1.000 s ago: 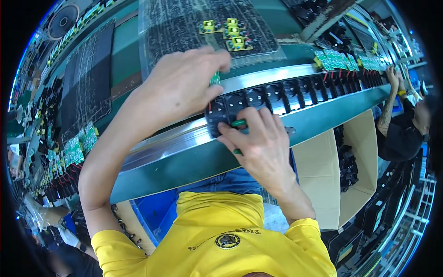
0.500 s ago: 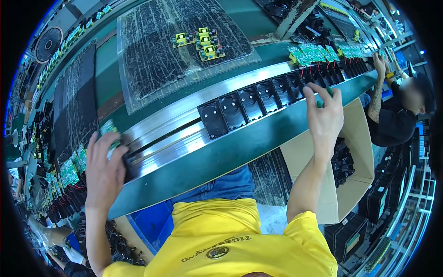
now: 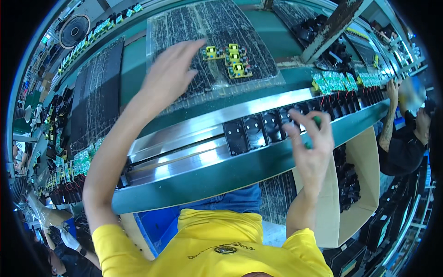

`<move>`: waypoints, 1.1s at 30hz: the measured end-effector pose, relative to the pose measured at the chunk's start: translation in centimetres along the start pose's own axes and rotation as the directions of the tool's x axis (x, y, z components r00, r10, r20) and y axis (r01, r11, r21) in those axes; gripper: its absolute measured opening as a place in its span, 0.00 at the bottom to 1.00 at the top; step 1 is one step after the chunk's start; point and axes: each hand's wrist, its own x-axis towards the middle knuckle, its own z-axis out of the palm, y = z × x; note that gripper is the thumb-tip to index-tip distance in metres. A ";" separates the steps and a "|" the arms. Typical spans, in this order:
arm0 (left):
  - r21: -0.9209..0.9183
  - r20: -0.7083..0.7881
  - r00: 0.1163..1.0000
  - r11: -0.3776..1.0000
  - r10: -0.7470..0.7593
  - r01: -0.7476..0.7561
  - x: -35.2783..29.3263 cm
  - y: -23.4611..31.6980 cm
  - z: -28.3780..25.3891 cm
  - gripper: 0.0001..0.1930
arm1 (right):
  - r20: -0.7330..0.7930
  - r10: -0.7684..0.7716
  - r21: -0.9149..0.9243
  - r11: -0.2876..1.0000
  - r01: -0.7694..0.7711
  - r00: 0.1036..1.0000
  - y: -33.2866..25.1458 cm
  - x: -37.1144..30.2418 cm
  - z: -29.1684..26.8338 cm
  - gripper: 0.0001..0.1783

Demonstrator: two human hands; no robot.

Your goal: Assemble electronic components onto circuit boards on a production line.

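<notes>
Left hand (image 3: 171, 69) and right hand (image 3: 314, 144) apart at a green bench (image 3: 184, 199)

The left hand, fingers stretched and thumb spread, is over a dark scratched mat (image 3: 221, 25); just right of its fingertips sit four yellow-topped circuit boards (image 3: 238, 70). The right hand curls around a green item (image 3: 317, 121), mostly hidden, above a row of black cases (image 3: 237, 136) on a metal rail (image 3: 198, 154); I cannot tell whether its fingers touch them. Below right of that hand stands an open cardboard box (image 3: 328, 217).

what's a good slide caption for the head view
Left hand near yellow circuit boards; right hand, holding a green tool, by a row of black cases on a metal rail.
</notes>
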 end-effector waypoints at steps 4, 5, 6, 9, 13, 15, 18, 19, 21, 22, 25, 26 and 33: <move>-0.069 0.049 0.994 0.992 -0.101 0.104 6.9 -2.8 7.3 0.39 | 0.095 -0.017 0.134 0.991 0.004 0.995 -2.0 -0.9 -0.2 0.21; -0.140 0.134 0.981 0.977 -0.141 0.160 7.6 -2.9 7.8 0.39 | 0.110 -0.008 0.136 0.991 -0.007 0.994 -2.1 -1.2 -0.6 0.21; -0.201 0.221 0.959 0.954 -0.177 0.222 8.1 -3.0 8.1 0.38 | 0.127 -0.001 0.142 0.990 -0.017 0.992 -2.3 -1.4 -0.9 0.22; -0.344 0.228 0.942 0.884 -0.247 0.316 7.0 -2.7 7.3 0.40 | 0.112 -0.001 0.161 0.987 -0.017 0.994 -2.8 -0.7 -0.8 0.22; -0.709 0.142 0.989 0.692 -0.045 0.133 1.1 4.5 0.2 0.45 | 0.021 0.003 0.167 0.986 -0.006 1.000 -3.9 1.5 0.9 0.23; -0.785 0.150 0.988 0.611 0.039 0.096 -1.8 8.4 -2.9 0.47 | 0.012 -0.047 0.232 0.972 0.043 0.999 -5.3 2.7 2.1 0.22; -0.799 0.142 0.990 0.593 0.017 0.104 -5.1 10.9 -6.2 0.50 | 0.136 -0.124 0.641 0.767 0.008 0.983 -7.0 2.6 3.1 0.18; -0.790 0.122 0.992 0.607 0.019 0.085 -5.6 11.3 -6.8 0.51 | 0.136 -0.158 0.708 0.706 0.016 0.978 -7.1 2.2 3.0 0.17; -0.854 0.145 0.989 0.506 0.017 0.117 -6.9 11.7 -7.4 0.45 | 0.066 -0.144 0.678 0.733 0.062 0.987 -7.8 1.5 2.7 0.15; -0.897 0.178 0.984 0.410 -0.005 0.164 -7.3 11.7 -7.7 0.40 | 0.007 -0.145 0.660 0.744 0.105 0.989 -8.0 1.2 2.5 0.14; -0.845 0.203 0.971 0.524 0.127 0.108 -7.4 11.0 -9.6 0.33 | 0.091 -0.132 0.770 0.638 0.014 0.987 -7.5 0.4 2.0 0.15; -0.812 0.221 0.958 0.579 0.182 0.078 -7.3 10.8 -10.2 0.29 | 0.138 -0.134 0.819 0.572 -0.037 0.981 -7.3 0.2 1.9 0.15; -0.476 -0.196 0.972 0.855 0.128 -0.208 -9.5 14.3 -7.2 0.14 | 0.213 -0.004 0.882 0.431 -0.191 0.977 -8.1 -0.8 2.1 0.10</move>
